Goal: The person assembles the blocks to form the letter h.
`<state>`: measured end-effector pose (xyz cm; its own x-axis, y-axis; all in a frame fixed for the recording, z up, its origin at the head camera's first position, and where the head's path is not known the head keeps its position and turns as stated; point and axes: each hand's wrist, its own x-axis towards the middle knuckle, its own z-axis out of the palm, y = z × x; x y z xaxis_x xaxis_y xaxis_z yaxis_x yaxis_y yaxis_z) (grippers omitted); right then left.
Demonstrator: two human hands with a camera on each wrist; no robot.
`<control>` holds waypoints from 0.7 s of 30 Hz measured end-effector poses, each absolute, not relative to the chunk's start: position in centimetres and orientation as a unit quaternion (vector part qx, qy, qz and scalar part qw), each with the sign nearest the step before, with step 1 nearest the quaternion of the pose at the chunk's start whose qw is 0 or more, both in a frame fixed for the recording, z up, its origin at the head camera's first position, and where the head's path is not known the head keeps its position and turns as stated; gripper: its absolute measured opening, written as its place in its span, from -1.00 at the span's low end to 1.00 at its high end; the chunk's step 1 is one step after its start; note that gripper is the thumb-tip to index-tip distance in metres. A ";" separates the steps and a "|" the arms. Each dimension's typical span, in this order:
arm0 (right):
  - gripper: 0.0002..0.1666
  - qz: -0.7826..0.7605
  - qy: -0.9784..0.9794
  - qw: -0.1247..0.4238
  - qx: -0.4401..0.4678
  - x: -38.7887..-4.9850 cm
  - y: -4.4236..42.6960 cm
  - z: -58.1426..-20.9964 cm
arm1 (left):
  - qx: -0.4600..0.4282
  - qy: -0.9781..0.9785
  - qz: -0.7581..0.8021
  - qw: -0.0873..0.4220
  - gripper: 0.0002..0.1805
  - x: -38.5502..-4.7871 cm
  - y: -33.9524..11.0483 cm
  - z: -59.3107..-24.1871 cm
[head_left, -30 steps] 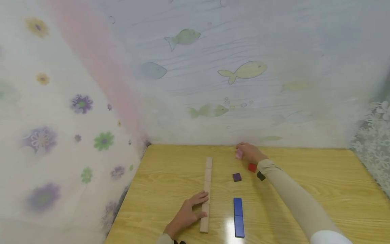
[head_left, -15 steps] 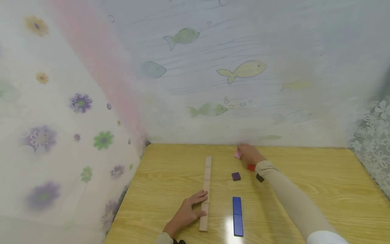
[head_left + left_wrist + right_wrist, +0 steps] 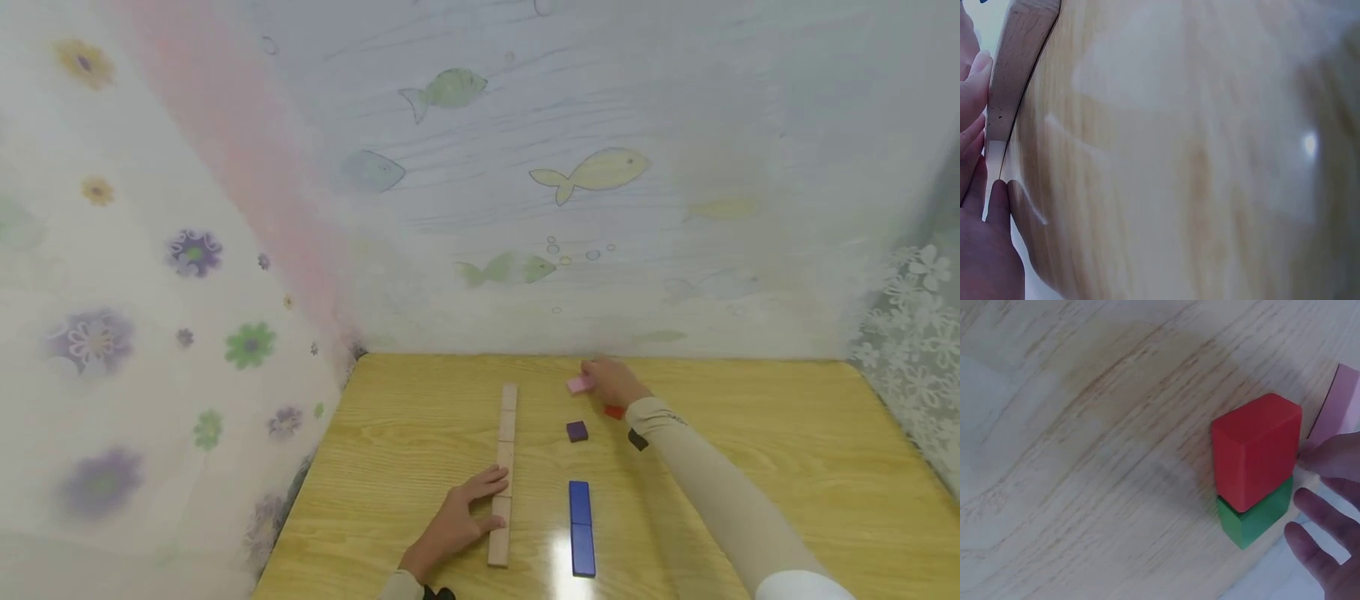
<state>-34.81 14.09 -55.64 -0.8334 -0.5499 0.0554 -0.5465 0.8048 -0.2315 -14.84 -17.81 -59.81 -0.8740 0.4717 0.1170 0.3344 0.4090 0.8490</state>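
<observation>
Near the table's far edge my right hand [image 3: 615, 383] pinches a pink block [image 3: 578, 385]. In the right wrist view the thumb touches the pink block [image 3: 1339, 409], beside a red block [image 3: 1260, 450] resting against a green block [image 3: 1263, 515]. Several plain wooden pieces form a straight row [image 3: 507, 425] running away from the body. My left hand [image 3: 456, 525] rests along the near part of that row, fingers and thumb spread against it. Its fingers also touch the wood [image 3: 1019, 62] in the left wrist view, where the left hand [image 3: 985, 237] is partly cut off.
Two blue blocks [image 3: 581, 528] lie end to end right of the row. Beyond them is a dark purple block [image 3: 577, 431]. A black block [image 3: 637, 439] lies by the right cuff. A painted wall [image 3: 480, 317] borders the table's far edge [image 3: 420, 356].
The pink block has turned and shifted slightly left in my right hand's grip, showing more of its length. The left hand stays at the wooden row.
</observation>
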 end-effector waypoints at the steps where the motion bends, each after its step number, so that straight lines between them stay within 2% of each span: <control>1: -0.74 -0.124 0.949 0.008 -0.288 -34.7 14.1 -55.7 | 0.242 0.835 0.489 0.070 -0.39 -14.8 -17.7 -59.6; 6: -0.67 -0.136 0.943 0.000 -0.304 -34.6 14.3 -56.3 | 0.247 0.830 0.495 0.078 -0.42 -14.3 -17.4 -57.3; 12: -0.77 -0.151 0.938 -0.018 -0.311 -34.5 14.6 -56.6 | 0.246 0.835 0.484 0.087 -0.43 -14.1 -17.3 -55.7; 15: -0.75 -0.170 0.937 -0.017 -0.306 -34.4 15.0 -56.5 | 0.251 0.834 0.483 0.090 -0.43 -14.3 -17.3 -55.9; 21: -0.67 -0.200 0.928 -0.027 -0.312 -33.9 15.5 -55.5 | 0.249 0.838 0.479 0.085 -0.36 -15.1 -18.1 -59.1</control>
<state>-33.87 15.48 -55.47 -0.8035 -0.5691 0.1746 -0.5905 0.7251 -0.3543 -15.07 -18.08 -59.10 -0.8614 0.4986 0.0967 0.3364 0.4174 0.8442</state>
